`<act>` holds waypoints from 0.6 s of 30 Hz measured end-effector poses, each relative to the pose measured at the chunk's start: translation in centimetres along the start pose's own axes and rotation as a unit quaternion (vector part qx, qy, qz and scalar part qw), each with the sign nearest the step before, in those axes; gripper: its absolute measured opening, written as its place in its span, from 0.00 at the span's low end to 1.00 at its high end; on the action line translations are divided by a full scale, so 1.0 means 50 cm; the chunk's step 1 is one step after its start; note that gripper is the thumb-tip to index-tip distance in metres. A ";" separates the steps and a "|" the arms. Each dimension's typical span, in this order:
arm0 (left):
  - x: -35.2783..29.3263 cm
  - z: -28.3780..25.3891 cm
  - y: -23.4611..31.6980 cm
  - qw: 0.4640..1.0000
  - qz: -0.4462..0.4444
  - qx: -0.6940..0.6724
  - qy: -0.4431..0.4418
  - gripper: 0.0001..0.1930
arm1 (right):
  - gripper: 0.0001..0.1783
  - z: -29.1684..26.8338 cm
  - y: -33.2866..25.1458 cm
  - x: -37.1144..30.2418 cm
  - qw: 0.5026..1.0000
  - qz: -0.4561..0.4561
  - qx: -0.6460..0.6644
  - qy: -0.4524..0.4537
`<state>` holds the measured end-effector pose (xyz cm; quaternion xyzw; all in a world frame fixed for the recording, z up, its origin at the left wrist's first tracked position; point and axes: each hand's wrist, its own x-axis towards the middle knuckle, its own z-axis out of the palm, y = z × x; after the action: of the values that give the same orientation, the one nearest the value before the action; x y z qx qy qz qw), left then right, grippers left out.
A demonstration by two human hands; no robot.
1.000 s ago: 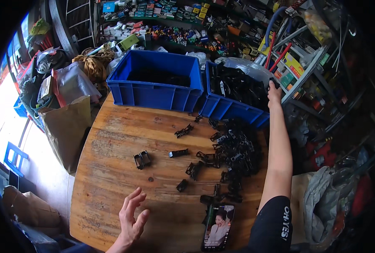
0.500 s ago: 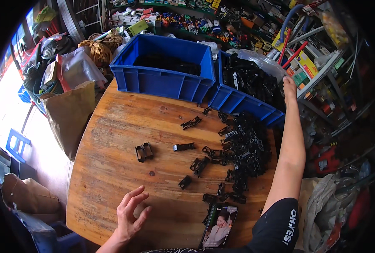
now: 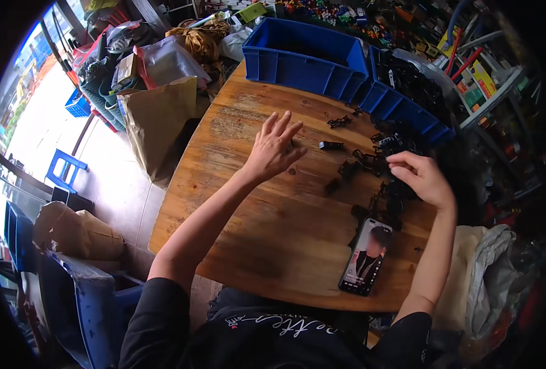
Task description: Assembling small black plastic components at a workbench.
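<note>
My left hand (image 3: pixel 274 149) reaches over the middle of the wooden table (image 3: pixel 248 234), fingers spread and holding nothing that shows. Beneath its fingertips a dark part is mostly hidden. My right hand (image 3: pixel 425 179) is at the pile of small black plastic parts (image 3: pixel 397 136), its fingers loosely bent with a gap between thumb and forefinger. I see nothing between them. Between the hands lie a small black part with a pale end (image 3: pixel 331 146), a black frame-like part (image 3: pixel 338 122) and several more black pieces.
A phone (image 3: pixel 366 256) with a lit screen lies near the table's front edge. Two blue bins stand at the back: a left bin (image 3: pixel 303 71) and a right bin (image 3: pixel 402 117) holding black parts. Paper bags (image 3: pixel 156 129) and a blue stool (image 3: pixel 67 167) are left of the table.
My left hand has moved forward over the table. My right hand has come back from beside the right bin to the pile. The view has shifted, and the phone picture differs.
</note>
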<state>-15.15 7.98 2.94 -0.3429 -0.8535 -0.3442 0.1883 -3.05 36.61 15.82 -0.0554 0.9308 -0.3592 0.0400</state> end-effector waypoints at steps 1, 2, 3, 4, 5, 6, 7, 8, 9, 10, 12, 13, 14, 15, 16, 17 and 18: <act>-0.002 0.027 -0.024 0.998 -0.020 0.012 -0.066 0.24 | 0.11 0.027 -0.021 0.009 1.000 0.000 -0.030 0.000; -0.004 0.048 -0.034 0.990 -0.035 0.020 -0.132 0.27 | 0.11 0.051 -0.010 0.017 0.998 -0.037 -0.049 0.019; -0.014 0.060 -0.034 0.991 -0.027 0.016 -0.132 0.27 | 0.11 0.068 -0.003 0.027 0.995 -0.051 -0.079 0.020; -0.035 0.067 -0.029 0.980 0.018 0.079 -0.183 0.28 | 0.11 0.084 0.006 0.039 0.993 -0.074 -0.091 0.023; -0.054 0.070 -0.018 0.960 0.063 0.141 -0.232 0.29 | 0.11 0.100 0.026 0.055 0.987 -0.104 -0.116 0.036; -0.071 0.069 -0.007 0.973 0.058 0.053 -0.217 0.29 | 0.11 0.112 0.036 0.075 0.984 -0.100 -0.144 0.033; -0.080 0.059 0.005 0.973 0.060 0.052 -0.217 0.29 | 0.12 0.126 0.042 0.097 0.980 -0.096 -0.172 0.028; -0.088 0.042 0.021 0.984 0.060 0.017 -0.165 0.28 | 0.13 0.145 0.053 0.123 0.974 -0.100 -0.194 0.052; -0.094 0.027 0.034 0.992 0.060 -0.018 -0.112 0.27 | 0.14 0.166 0.067 0.149 0.968 -0.103 -0.217 0.075; -0.097 0.017 0.039 0.996 0.064 0.006 -0.064 0.25 | 0.15 0.190 0.085 0.174 0.965 -0.101 -0.218 0.108; -0.100 -0.007 0.048 0.996 0.018 -0.076 -0.043 0.26 | 0.14 0.235 0.112 0.202 0.952 -0.091 -0.239 0.165; -0.102 -0.014 0.055 0.987 -0.032 -0.158 -0.023 0.26 | 0.14 0.236 0.123 0.204 0.952 -0.087 -0.241 0.167; -0.112 -0.025 0.057 0.961 -0.070 -0.267 -0.006 0.25 | 0.13 0.240 0.108 0.208 0.958 -0.076 -0.235 0.143; -0.120 -0.040 0.065 0.961 -0.072 -0.266 -0.007 0.25 | 0.11 0.242 0.081 0.210 0.963 -0.065 -0.231 0.120; -0.127 -0.054 0.077 0.935 -0.145 -0.324 0.004 0.22 | 0.10 0.258 0.057 0.197 0.968 -0.119 -0.165 0.144; -0.142 -0.070 0.080 0.901 -0.219 -0.374 0.020 0.21 | 0.11 0.272 0.000 0.174 0.968 -0.175 -0.142 0.114; -0.153 -0.070 0.082 0.880 -0.252 -0.401 0.028 0.15 | 0.11 0.288 -0.050 0.144 0.961 -0.236 -0.118 0.085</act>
<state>-6.59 4.15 2.98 -0.1526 -0.6946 -0.7022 -0.0349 -8.36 24.27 6.63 -0.2473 0.9269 -0.2495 -0.1319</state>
